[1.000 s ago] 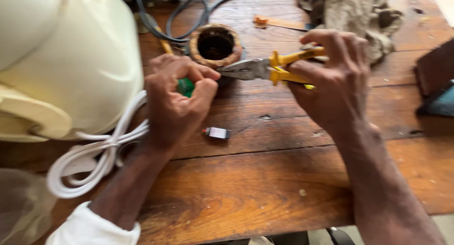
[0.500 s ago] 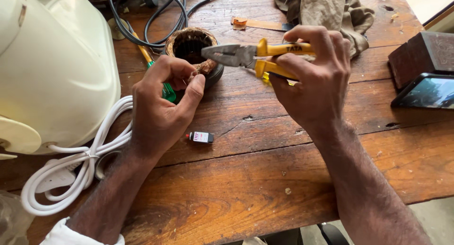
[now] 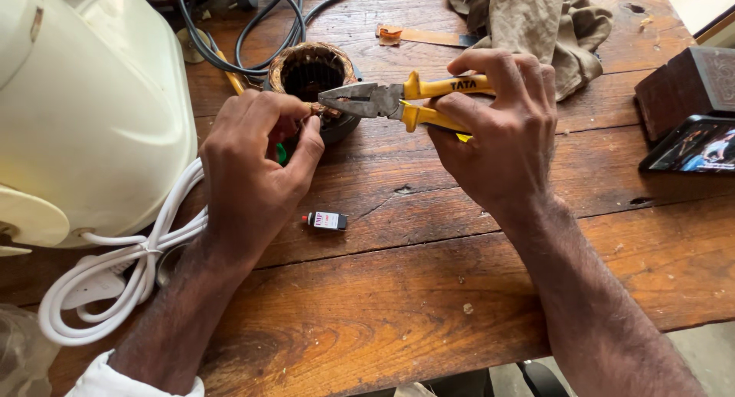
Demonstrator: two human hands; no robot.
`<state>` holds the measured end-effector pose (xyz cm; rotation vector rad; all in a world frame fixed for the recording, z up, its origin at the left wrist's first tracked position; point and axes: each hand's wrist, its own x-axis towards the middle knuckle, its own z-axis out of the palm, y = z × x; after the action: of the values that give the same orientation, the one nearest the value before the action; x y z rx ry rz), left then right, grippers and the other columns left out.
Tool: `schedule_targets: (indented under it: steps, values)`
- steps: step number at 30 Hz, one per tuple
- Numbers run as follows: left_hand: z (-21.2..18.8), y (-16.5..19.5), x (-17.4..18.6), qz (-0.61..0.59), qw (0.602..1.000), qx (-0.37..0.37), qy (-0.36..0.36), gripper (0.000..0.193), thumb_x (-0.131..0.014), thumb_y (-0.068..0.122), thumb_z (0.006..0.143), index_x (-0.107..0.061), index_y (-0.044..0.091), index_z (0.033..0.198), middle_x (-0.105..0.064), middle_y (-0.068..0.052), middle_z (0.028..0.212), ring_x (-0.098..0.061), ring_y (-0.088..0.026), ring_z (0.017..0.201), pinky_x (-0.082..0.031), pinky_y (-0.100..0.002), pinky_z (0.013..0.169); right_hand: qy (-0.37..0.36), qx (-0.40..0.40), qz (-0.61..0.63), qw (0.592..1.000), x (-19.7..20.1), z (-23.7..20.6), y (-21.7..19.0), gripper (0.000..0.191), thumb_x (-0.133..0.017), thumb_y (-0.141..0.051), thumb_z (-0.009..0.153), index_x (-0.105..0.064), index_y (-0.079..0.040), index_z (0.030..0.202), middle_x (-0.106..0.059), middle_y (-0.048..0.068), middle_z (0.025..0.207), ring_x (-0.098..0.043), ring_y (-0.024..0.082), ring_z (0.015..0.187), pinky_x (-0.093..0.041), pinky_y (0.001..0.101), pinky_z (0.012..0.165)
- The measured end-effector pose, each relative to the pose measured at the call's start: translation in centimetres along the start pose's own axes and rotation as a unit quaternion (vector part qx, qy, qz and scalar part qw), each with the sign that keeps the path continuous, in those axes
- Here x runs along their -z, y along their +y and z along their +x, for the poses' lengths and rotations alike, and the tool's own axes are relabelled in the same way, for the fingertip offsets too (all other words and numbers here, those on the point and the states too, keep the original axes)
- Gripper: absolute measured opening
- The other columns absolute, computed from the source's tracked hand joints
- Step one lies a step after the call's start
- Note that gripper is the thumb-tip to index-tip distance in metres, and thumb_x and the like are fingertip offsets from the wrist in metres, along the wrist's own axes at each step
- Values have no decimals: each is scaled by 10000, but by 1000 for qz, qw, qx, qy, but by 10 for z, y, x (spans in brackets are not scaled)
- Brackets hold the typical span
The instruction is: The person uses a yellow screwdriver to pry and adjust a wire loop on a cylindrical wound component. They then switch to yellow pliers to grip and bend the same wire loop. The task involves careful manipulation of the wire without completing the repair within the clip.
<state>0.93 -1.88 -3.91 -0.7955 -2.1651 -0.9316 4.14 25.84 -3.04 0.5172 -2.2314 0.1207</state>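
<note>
On the table (image 3: 429, 290), the right hand (image 3: 501, 140) grips pliers (image 3: 383, 100). Left hand (image 3: 256, 171) pinches wire (image 3: 325, 111) near the coil (image 3: 310, 71).

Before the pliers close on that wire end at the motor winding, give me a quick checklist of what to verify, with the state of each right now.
1. Right hand has both yellow handles of the pliers in its grip: ok.
2. Plier jaws apart: ok, slightly apart.
3. Left hand pinches the copper wire end at the plier tips: ok.
4. Wire seated between the jaws: cannot tell.
5. Motor winding steady on the wooden table: cannot tell.
6. Small black component lies apart from both hands: ok.
</note>
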Motion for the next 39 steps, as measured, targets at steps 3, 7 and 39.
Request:
schedule_targets:
  steps: [3, 7, 39]
  values:
    - [-3, -7, 2, 42, 998, 23, -33, 243, -795, 194, 1004, -682, 58, 838, -647, -44, 793, -586, -194, 733, -490, -393, 635, 1, 1, -2, 1000, -1, 1, -1, 209, -955, -263, 894, -787, -140, 909, -666, 38, 1239, -579, 240, 1176, -469, 455, 1013]
    - [-6, -13, 0, 73, 994, 15, -76, 353, -821, 305, 1007, -701, 61, 780, -599, -72, 802, -554, -223, 821, -491, -389, 664, 0, -2, 2, 1000, -4, -1, -1, 220, -957, -274, 914, -785, -137, 911, -668, 50, 1243, -576, 243, 1168, -470, 456, 1006]
    - [-9, -18, 12, -90, 987, 100, 91, 363, -683, 211, 1057, -629, 40, 741, -663, -120, 1057, -651, -196, 974, -564, -353, 804, -52, 22, -21, 998, -16, 0, -9, 226, -971, -316, 885, -828, -181, 996, -553, 89, 1414, -524, 252, 1212, -437, 421, 1103]
